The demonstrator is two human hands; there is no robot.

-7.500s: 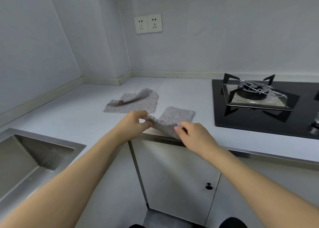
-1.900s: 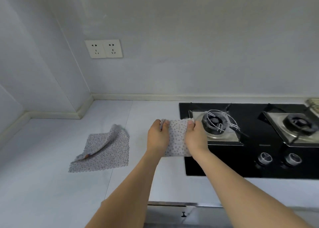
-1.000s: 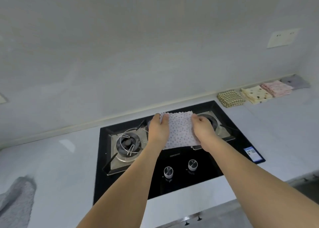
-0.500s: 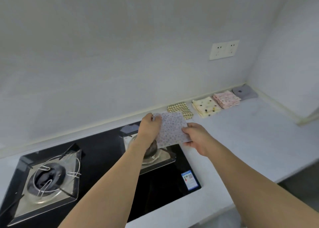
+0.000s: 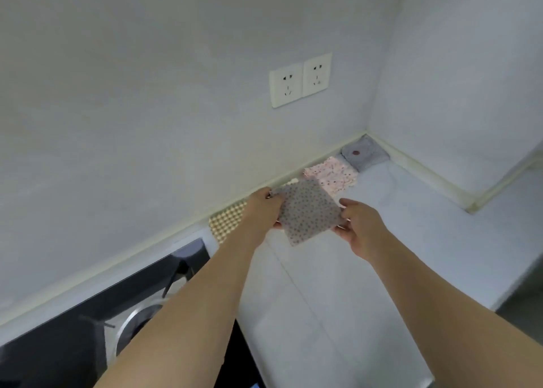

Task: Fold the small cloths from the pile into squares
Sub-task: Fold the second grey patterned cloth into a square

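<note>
Stove glass [image 5: 88,314] fills the near left corner, one burner showing. Right of it, against the far wall, lies one checked cloth [image 5: 227,221], partly behind the left hand [image 5: 263,208]. That hand pinches the left edge of the folded dotted cloth [image 5: 308,211], thumb on top; the right hand [image 5: 360,226] pinches its right edge, so the square hangs just above the counter [image 5: 382,270]. To set it down well, I would lower it flat, edges in line with the row, and let go with both hands together so the fold stays shut. Further right lie one pink cloth [image 5: 335,176] and one grey cloth [image 5: 364,154] in the corner. A pale sliver behind the held square may be another cloth; I cannot tell.
</note>
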